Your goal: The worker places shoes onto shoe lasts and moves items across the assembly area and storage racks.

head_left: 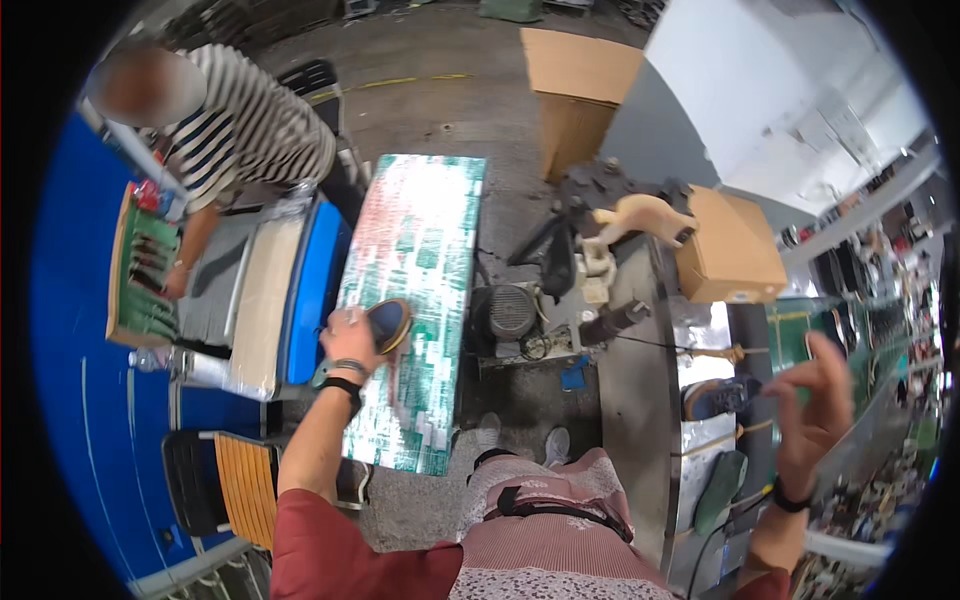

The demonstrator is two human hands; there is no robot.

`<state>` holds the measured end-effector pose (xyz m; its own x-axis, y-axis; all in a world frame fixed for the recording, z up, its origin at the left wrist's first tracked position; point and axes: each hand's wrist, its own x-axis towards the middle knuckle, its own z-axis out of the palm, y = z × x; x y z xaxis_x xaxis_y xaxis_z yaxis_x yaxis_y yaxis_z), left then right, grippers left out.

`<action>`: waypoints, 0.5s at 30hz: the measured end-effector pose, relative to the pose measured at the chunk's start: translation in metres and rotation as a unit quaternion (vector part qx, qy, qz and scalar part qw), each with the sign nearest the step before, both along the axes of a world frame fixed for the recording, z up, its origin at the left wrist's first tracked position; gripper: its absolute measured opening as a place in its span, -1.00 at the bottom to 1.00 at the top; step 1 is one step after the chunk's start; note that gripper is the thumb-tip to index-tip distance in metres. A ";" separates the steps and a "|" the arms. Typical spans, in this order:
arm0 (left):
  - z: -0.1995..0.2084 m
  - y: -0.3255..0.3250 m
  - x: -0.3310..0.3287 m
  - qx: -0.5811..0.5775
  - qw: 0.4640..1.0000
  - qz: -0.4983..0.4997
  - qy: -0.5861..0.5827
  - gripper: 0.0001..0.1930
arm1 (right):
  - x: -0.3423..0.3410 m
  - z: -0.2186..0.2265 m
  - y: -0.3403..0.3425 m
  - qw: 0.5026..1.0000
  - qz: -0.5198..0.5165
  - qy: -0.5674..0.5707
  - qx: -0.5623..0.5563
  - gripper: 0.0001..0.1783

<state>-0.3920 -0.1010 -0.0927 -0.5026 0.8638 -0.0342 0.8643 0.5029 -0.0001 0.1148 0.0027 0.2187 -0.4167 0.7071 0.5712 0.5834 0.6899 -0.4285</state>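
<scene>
On the left, my left hand (348,340) grips a dark blue shoe (386,326) with a tan sole edge, at the long table (430,260) covered in worn green and white film. Whether the shoe touches the tabletop I cannot tell. My right hand (815,400) is raised on the right side, somewhat blurred, its fingers apart and nothing seen in them. Just left of it, a dark blue lace-up shoe (722,397) lies on the rack beside the workbench. A dark green sole-shaped piece (720,492) lies nearer to me on that rack.
A machine with a ribbed motor (505,312) and a curved beige part (645,218) stands between table and bench. Cardboard boxes (730,245) (580,95) stand beyond. At left, a person in a striped shirt (255,120) reaches toward a green-lined tray (140,265). A wooden-slatted chair (245,485) stands near-left.
</scene>
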 end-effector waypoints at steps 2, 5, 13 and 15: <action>-0.023 -0.010 -0.044 -0.170 0.970 0.108 -0.134 -0.33 | 0.025 -0.051 -0.004 0.987 -0.065 0.032 -0.141 -0.41; -0.046 -0.028 -0.047 -0.177 0.976 0.101 -0.081 -0.32 | 0.080 -0.156 -0.017 0.936 -0.090 0.099 -0.326 -0.52; 0.065 -0.005 0.214 -0.105 0.944 -0.199 -0.240 -0.24 | 0.131 -0.292 -0.051 0.507 -0.050 0.336 -0.792 -0.19; 0.080 0.012 0.279 0.117 0.882 -0.360 -0.280 -0.27 | 0.117 -0.303 -0.039 0.399 0.028 0.358 -0.844 -0.07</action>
<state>-0.1127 -0.0893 -0.0125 0.2195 0.9685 0.1180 0.7915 -0.2475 0.5588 0.2319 -0.0360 -0.0840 -0.6153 0.3385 -0.7119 -0.1017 -0.9296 -0.3541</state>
